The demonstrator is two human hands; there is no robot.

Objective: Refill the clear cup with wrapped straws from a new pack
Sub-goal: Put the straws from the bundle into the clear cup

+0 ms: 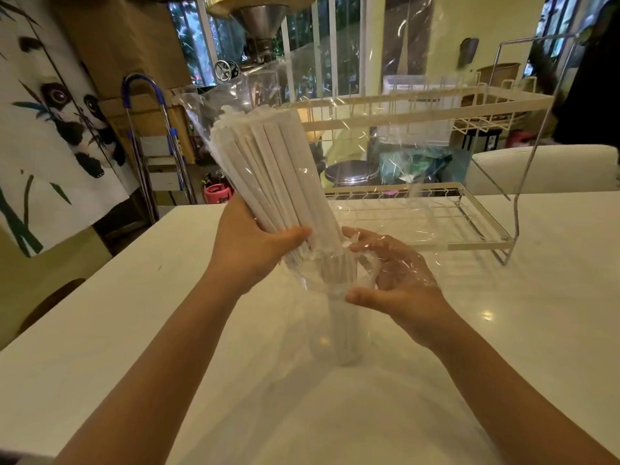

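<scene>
White table (503, 330), wire rack (436, 209) far right; left hand (251, 250) clenched around wrapped straws (268, 169) tilting into clear cup (335, 323) at centre, right hand (399, 283) pinching pack film (365, 260); risk: snagging film tipping the light cup.

white wrapped straws (268, 169) tilted left, lower ends in upright clear cup (335, 330), w/ clear pack (369, 129) around

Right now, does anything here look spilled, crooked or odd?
Nothing spilled. The bundle of wrapped straws leans left rather than upright, its lower ends in the clear cup, gripped by the left hand. Loose clear wrap billows over the right hand.
</scene>
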